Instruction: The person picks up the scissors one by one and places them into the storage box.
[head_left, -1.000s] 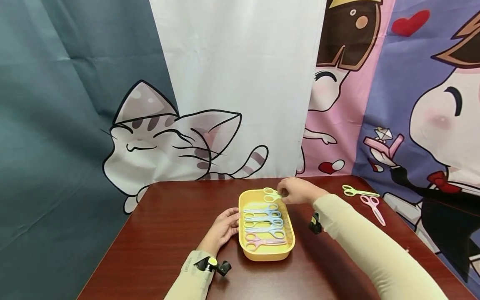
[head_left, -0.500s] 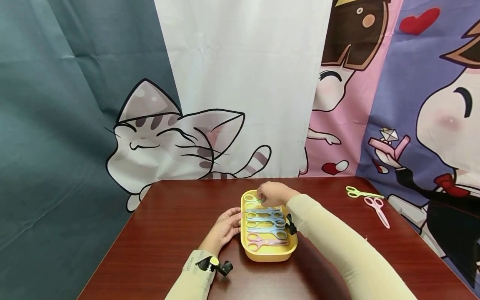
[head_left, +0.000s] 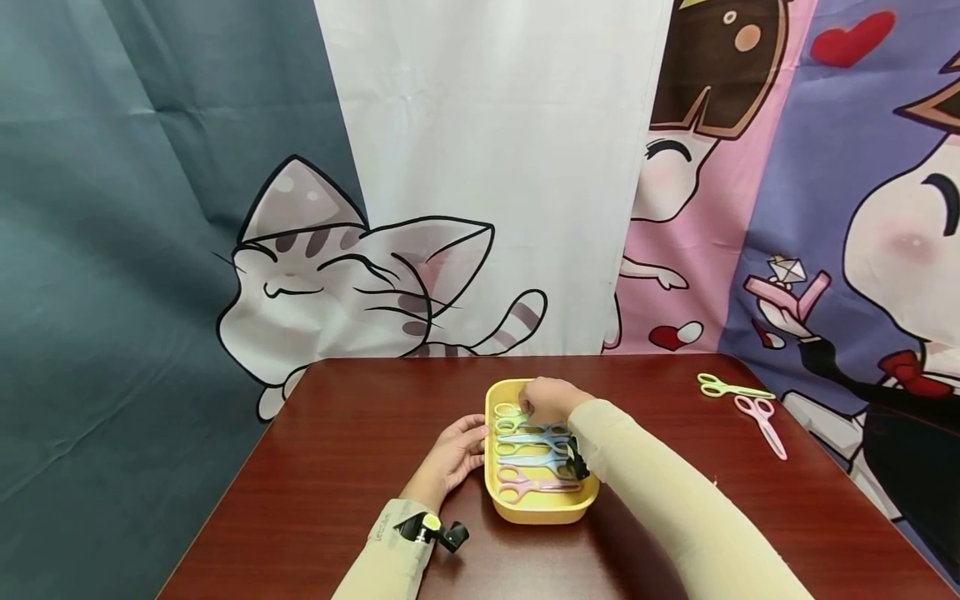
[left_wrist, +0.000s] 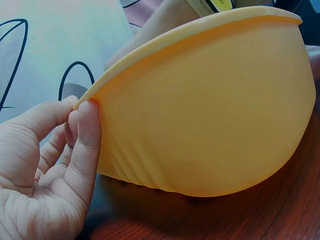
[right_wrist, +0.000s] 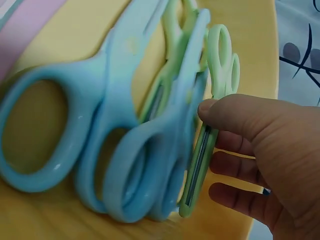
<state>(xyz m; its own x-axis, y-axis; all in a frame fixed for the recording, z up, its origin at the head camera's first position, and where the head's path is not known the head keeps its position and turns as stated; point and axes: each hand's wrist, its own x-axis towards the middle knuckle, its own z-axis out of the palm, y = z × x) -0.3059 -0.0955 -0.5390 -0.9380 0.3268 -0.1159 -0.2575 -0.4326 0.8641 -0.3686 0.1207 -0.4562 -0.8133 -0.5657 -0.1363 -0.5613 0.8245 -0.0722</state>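
A yellow tray holds a row of blue, green and pink scissors. My left hand pinches its left rim between thumb and fingers, as the left wrist view also shows. Inside the tray's far part, my right hand pinches green scissors by the blades, handles pointing left in the head view. Right beside them lie blue scissors. In the right wrist view the thumb of my right hand presses on the green blades. Pink scissors lie at the tray's near end.
On the wooden table, another green pair of scissors and a pink pair lie at the far right. A cartoon-printed cloth hangs behind the table.
My right hand has carried the green scissors from the tray's far right rim leftward, then nearer and down beside the blue scissors. My left hand has kept its place at the rim.
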